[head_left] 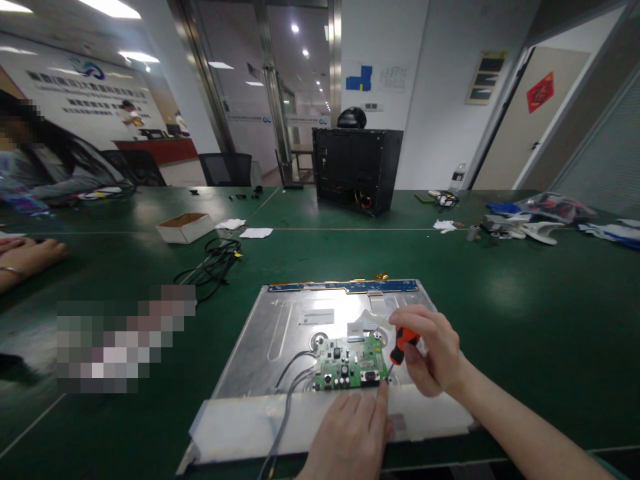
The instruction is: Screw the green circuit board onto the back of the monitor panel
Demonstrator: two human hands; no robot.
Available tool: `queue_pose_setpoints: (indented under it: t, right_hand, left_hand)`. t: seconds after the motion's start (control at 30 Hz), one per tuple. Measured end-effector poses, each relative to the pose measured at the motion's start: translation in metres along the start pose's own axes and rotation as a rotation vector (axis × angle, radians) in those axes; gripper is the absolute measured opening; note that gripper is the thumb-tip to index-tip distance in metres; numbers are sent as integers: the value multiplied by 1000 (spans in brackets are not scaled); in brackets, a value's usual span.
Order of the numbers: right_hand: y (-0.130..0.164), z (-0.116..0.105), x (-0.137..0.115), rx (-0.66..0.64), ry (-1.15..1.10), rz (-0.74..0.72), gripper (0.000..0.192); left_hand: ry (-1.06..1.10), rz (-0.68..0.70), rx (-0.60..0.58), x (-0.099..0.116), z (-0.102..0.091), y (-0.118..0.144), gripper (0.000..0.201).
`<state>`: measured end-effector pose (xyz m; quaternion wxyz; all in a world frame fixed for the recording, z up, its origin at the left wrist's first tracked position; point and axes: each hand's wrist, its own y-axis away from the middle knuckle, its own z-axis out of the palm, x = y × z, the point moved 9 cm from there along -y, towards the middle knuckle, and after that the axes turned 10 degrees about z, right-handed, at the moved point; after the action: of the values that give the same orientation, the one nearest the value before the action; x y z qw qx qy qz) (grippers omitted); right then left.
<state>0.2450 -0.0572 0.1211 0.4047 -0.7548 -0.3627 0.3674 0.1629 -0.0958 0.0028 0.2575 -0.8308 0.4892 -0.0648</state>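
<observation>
A silver metal display panel (pixel 250 360) lies back-side up on the table, with a green circuit board (pixel 333 363) at its middle. My right hand (pixel 433 350) is closed round a red and black screwdriver (pixel 399 350). The screwdriver is tilted, and its tip points down at the board's lower right corner. My left hand (pixel 350 427) lies flat on the white strip (pixel 240 420) along the panel's near edge, its index finger stretched to that same corner. Dark cables (pixel 287 413) run from the board's left side over the strip. A blue narrow board (pixel 345 287) lines the far edge.
Tangled black cables (pixel 213 263) and a small open box (pixel 185 228) lie to the left. A black cabinet (pixel 357 170) stands at the back. Bags and loose parts (pixel 500 225) lie far right. Another person's hand (pixel 33 257) rests at the left.
</observation>
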Motion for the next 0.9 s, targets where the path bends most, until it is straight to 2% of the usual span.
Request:
queue_pose_setpoints:
  t: [0.33, 0.6, 0.9]
  right_hand:
    - [0, -2, 0, 47, 50, 3, 32]
    - [1, -2, 3, 63, 87, -3, 23]
    - [2, 2, 6, 27, 29, -7, 24]
  left_hand:
    - [-21, 5, -40, 0, 5, 2, 32]
    - [-3, 16, -20, 1, 1, 0, 38]
    - [-12, 6, -8, 0, 0, 0, 39]
